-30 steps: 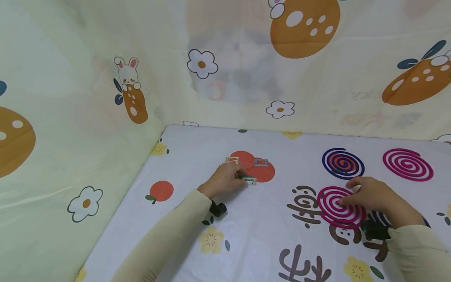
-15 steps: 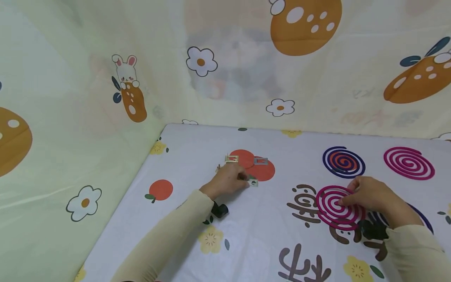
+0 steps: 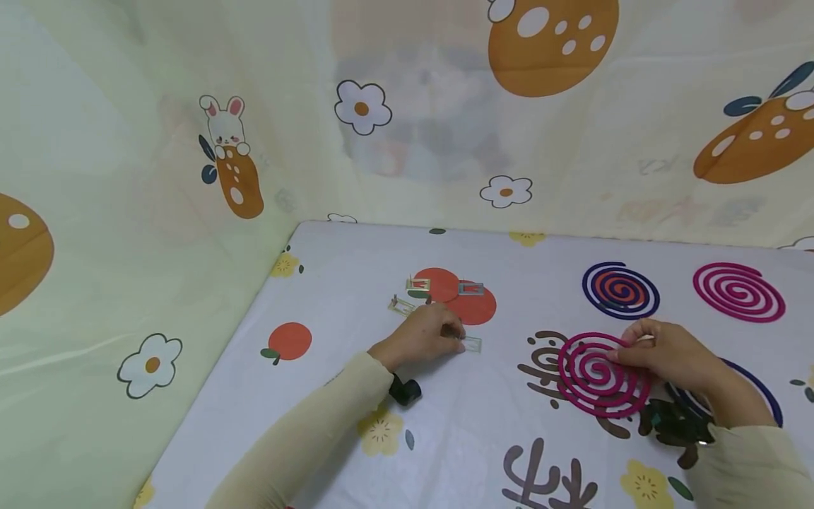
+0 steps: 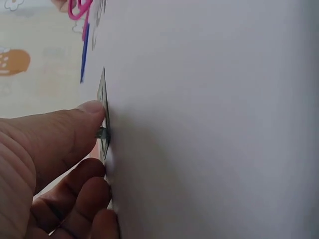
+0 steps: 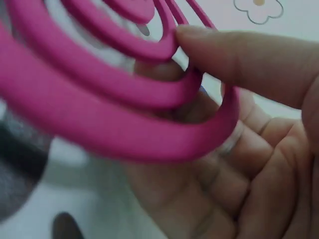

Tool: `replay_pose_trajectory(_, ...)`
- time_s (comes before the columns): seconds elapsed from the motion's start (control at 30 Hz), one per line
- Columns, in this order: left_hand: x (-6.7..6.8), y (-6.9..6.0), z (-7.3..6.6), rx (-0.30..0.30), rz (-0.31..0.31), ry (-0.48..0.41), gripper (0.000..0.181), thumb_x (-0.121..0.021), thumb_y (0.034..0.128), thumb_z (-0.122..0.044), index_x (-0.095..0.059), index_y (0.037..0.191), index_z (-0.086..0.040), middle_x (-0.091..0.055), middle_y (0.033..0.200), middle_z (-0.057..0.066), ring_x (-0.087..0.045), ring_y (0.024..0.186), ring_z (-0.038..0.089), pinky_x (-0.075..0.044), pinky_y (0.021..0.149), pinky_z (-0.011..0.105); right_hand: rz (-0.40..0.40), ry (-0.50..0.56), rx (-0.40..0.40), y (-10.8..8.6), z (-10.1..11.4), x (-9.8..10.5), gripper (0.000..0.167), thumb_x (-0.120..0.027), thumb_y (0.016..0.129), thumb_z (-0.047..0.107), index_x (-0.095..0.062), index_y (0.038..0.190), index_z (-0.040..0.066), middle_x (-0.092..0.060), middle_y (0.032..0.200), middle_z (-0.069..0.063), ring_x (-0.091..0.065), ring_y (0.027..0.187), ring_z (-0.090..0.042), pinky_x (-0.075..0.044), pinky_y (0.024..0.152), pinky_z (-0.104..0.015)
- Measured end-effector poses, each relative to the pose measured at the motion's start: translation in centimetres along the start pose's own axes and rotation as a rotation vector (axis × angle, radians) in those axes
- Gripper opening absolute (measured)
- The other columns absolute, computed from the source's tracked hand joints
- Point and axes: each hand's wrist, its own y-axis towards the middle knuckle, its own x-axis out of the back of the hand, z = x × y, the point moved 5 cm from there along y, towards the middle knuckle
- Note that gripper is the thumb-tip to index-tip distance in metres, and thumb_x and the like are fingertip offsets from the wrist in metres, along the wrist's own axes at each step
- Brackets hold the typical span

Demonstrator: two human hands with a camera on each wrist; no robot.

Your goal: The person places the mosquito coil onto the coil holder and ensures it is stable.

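Observation:
In the head view my right hand [image 3: 683, 357] pinches a pink spiral coil [image 3: 598, 375] by its right side; the right wrist view shows the thumb on top of the coil [image 5: 119, 134] and fingers beneath. My left hand [image 3: 422, 336] holds a small flat metal stand [image 3: 473, 344] low over the cloth. Seen from the left wrist, the thumb of the left hand [image 4: 55, 144] lies against the thin stand [image 4: 103, 114], its other fingers curled below. Behind that hand lie a gold stand [image 3: 402, 305], a second gold one [image 3: 417, 285] and a silvery one [image 3: 471, 288].
A blue and orange spiral [image 3: 620, 291] and another pink spiral [image 3: 739, 293] lie at the back right. A dark blue spiral [image 3: 750, 375] is partly hidden under my right forearm. Patterned cloth walls [image 3: 420, 162] rise behind and at the left.
My left hand has moved right and slightly nearer with the small stand, uncovering a gold stand behind it. The pink coil in my right hand has shifted slightly left and is tilted more.

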Motion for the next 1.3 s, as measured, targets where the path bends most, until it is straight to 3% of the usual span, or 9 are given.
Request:
replay_pose_trajectory(0.17,-0.4,-0.2,-0.8,-0.010,0.001,0.014,0.012,-0.082,0.0919,-0.017,-0.081,0.103,-0.012,-0.072,0.098,-0.004,-0.057,0.091,0.008,-0.047,0.081,0.020,0.001,0.229,0.026,0.1,-1.2,-1.2,0.056,-0.075,0.098,0.021,-0.047,0.138,-0.008,-0.074,0.090,-0.008,-0.073,0.073,-0.022,-0.063,0.066,-0.036)
replay_pose_trajectory(0.23,-0.6,-0.3,-1.0,-0.012,-0.001,0.028,0.012,-0.081,0.0920,-0.018,-0.081,0.103,-0.013,-0.070,0.097,-0.005,-0.056,0.092,0.008,-0.047,0.081,0.020,-0.004,0.271,0.032,0.1,-1.3,-1.6,0.062,-0.075,0.098,0.019,-0.044,0.144,-0.007,-0.072,0.091,-0.007,-0.071,0.074,-0.019,-0.063,0.067,-0.035)
replay_pose_trajectory(0.43,-1.3,-0.4,-1.5,-0.027,-0.015,0.053,0.012,-0.082,0.0914,-0.020,-0.081,0.103,-0.016,-0.068,0.097,-0.007,-0.055,0.093,0.008,-0.045,0.084,0.023,-0.026,0.273,0.059,-0.1,-0.7,-2.6,0.073,-0.079,0.095,0.018,-0.041,0.153,-0.005,-0.074,0.113,-0.015,-0.073,0.087,-0.015,-0.063,0.075,-0.036)
replay_pose_trajectory(0.53,-1.6,-0.7,-1.5,0.000,-0.023,0.073,0.012,-0.082,0.0908,-0.022,-0.082,0.102,-0.019,-0.066,0.096,-0.010,-0.055,0.092,0.005,-0.044,0.084,0.026,-0.020,0.299,0.089,0.0,0.0,-3.1,0.073,-0.078,0.096,0.018,-0.041,0.154,-0.007,-0.074,0.120,-0.015,-0.075,0.092,-0.013,-0.063,0.078,-0.037)
replay_pose_trajectory(0.77,-2.1,-1.1,-2.1,0.031,-0.043,0.066,0.014,-0.081,0.0917,-0.024,-0.083,0.105,-0.021,-0.065,0.096,-0.010,-0.055,0.094,0.004,-0.039,0.087,0.033,-0.033,0.362,0.092,0.0,0.5,-3.6,0.070,-0.077,0.096,0.016,-0.043,0.152,-0.009,-0.075,0.104,0.006,-0.073,0.087,-0.010,-0.063,0.073,-0.031)
replay_pose_trajectory(1.0,-2.7,-0.9,-2.6,0.035,-0.054,0.082,0.018,-0.081,0.0917,-0.027,-0.082,0.109,-0.023,-0.066,0.099,-0.012,-0.055,0.097,0.003,-0.038,0.088,0.033,-0.041,0.366,0.097,0.1,1.0,-4.1,0.076,-0.078,0.094,0.012,-0.037,0.157,-0.003,-0.075,0.110,-0.001,-0.074,0.090,-0.010,-0.062,0.078,-0.030)
replay_pose_trajectory(1.13,-2.6,-1.3,-2.5,0.049,-0.055,0.075,0.025,-0.081,0.0909,-0.031,-0.079,0.114,-0.022,-0.066,0.108,-0.010,-0.057,0.105,0.006,-0.041,0.095,0.037,-0.054,0.338,0.119,0.1,1.3,-4.4,0.075,-0.077,0.095,0.009,-0.037,0.157,-0.004,-0.075,0.114,-0.010,-0.073,0.089,-0.010,-0.062,0.075,-0.030)
replay_pose_trajectory(1.3,-2.1,-2.4,-2.0,0.033,-0.037,0.162,0.030,-0.080,0.0912,-0.035,-0.078,0.119,-0.023,-0.065,0.119,-0.005,-0.055,0.117,0.013,-0.045,0.099,0.039,-0.058,0.316,0.128,0.2,1.3,-4.4,0.074,-0.075,0.096,0.008,-0.036,0.157,-0.005,-0.075,0.115,-0.011,-0.072,0.086,-0.009,-0.062,0.072,-0.030)
